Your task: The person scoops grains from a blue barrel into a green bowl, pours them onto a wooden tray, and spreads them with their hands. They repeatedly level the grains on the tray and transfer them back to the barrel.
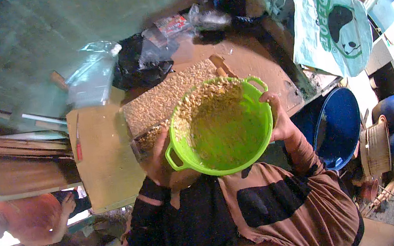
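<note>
A green plastic colander with two loop handles is held up in front of my chest. Pale flakes or seeds lie heaped along its far left inside wall, with fine residue over the bottom. My right hand grips the rim at the right, just below the upper handle. At the left side, my left hand supports the colander, its fingers partly hidden by the wall. Behind it, a rectangular tray full of similar pale pieces rests on the table. Darker pieces lie in a compartment near my left hand.
A red-handled screwdriver lies on a board at the left. Black plastic bags are behind the tray. A large printed bag hangs at the upper right, above a blue barrel. Another person is at the far left.
</note>
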### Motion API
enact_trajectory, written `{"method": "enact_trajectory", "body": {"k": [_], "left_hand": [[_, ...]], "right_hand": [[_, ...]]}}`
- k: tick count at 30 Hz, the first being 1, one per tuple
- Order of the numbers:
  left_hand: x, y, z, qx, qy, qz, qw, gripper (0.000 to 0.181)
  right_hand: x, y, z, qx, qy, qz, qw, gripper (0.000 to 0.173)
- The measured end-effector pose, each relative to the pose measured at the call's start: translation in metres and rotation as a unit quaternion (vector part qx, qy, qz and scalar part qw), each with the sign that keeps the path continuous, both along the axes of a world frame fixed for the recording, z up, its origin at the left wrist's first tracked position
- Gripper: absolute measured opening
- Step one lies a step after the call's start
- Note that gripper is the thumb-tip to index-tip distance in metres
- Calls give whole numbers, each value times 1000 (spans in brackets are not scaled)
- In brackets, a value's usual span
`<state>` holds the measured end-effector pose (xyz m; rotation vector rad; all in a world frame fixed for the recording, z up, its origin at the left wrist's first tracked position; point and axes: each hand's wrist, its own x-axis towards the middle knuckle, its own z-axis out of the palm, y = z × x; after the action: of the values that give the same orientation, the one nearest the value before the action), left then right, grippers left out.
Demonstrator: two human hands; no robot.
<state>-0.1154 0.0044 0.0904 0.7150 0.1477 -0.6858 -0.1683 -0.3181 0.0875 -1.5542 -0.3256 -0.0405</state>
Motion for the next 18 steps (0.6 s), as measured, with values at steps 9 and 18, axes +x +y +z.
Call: {"method": "enact_trajectory", "body": {"k": [9,18], "left_hand": [[32,20,18,96,-104,46,989,45],[27,37,24,205,-195,100,954,69]], "right_hand": [[43,38,61,-115,0,-160,980,53],[135,142,43,-456,-239,-20,857,31]]}}
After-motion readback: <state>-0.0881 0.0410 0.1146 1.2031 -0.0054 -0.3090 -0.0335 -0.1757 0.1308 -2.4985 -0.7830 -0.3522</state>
